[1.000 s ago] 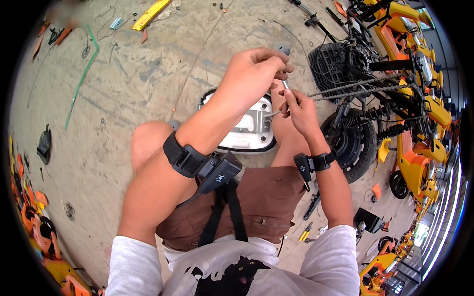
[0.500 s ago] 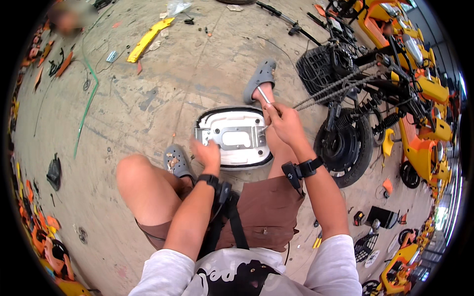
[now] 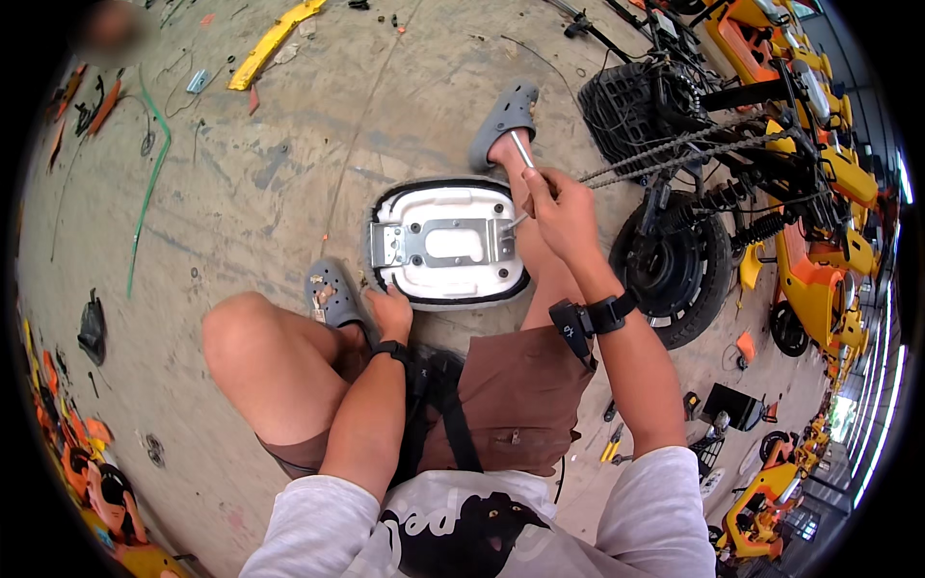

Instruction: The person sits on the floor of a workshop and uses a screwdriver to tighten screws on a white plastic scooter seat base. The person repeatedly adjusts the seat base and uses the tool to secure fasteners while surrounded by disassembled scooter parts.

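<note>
Upside down on the floor between my legs lies a scooter seat (image 3: pixel 438 286), its white underside up and a dark edge around it. A metal bracket (image 3: pixel 393 243) runs across the middle, with bolts in the white base around it. My right hand (image 3: pixel 565 214) is closed around a bent metal wrench (image 3: pixel 521 148). One bar sticks out beyond the fingers, and another part reaches the bracket's right end; the grip hides the joint. At the seat's near left edge is my left hand (image 3: pixel 390 314), thumb and finger apart; its other fingers are partly hidden.
Close on the right stands a stripped black scooter frame with a wheel (image 3: pixel 672 265) and a basket (image 3: pixel 626 116). Pliers (image 3: pixel 611 445) lie by my right thigh. A yellow panel (image 3: pixel 277 42) and a green strip (image 3: pixel 152 183) lie farther off. Yellow scooters (image 3: pixel 805 279) line the right.
My left hand has drawn back from the bracket's left end to the seat's near left edge. My right hand keeps the wrench at the bracket's right end. The view has shifted slightly.
</note>
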Available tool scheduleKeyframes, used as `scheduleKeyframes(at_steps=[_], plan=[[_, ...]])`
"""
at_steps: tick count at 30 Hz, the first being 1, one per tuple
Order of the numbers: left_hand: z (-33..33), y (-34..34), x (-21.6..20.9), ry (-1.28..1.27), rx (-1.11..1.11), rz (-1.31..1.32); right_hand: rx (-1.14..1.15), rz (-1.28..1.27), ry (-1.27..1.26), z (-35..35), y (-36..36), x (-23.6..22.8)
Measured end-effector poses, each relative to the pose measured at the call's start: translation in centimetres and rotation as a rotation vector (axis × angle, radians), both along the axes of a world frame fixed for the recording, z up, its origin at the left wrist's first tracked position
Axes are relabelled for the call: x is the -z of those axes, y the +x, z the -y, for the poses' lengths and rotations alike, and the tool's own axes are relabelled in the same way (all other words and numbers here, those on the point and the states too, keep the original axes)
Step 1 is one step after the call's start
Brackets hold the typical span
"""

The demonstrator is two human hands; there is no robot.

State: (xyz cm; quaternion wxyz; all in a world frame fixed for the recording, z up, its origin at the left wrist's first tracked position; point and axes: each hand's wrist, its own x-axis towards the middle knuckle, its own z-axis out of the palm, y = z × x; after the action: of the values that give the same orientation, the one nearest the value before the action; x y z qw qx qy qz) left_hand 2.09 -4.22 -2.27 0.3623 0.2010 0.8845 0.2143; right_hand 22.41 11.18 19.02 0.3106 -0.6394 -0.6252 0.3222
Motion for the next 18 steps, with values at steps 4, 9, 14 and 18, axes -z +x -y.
scheduleKeyframes(at_steps=[4,9,14,18], plan=[[-0.1,0.0,0.5,-0.014,-0.033,-0.038,0.028,-0.026,-0.016,-0.2,-0.9,-0.5],[-0.3,0.3,0.4,0.010,-0.044,-0.008,0.083,-0.070,0.011,0.0,-0.8,0.0],[-0.1,0.0,1.7,0.024,-0.036,0.008,0.098,-0.059,0.025,0.2,-1.3,-0.2],[-0.5,-0.1,0.1,-0.043,-0.012,0.099,0.126,0.008,0.109,-0.1,-1.1,0.5]])
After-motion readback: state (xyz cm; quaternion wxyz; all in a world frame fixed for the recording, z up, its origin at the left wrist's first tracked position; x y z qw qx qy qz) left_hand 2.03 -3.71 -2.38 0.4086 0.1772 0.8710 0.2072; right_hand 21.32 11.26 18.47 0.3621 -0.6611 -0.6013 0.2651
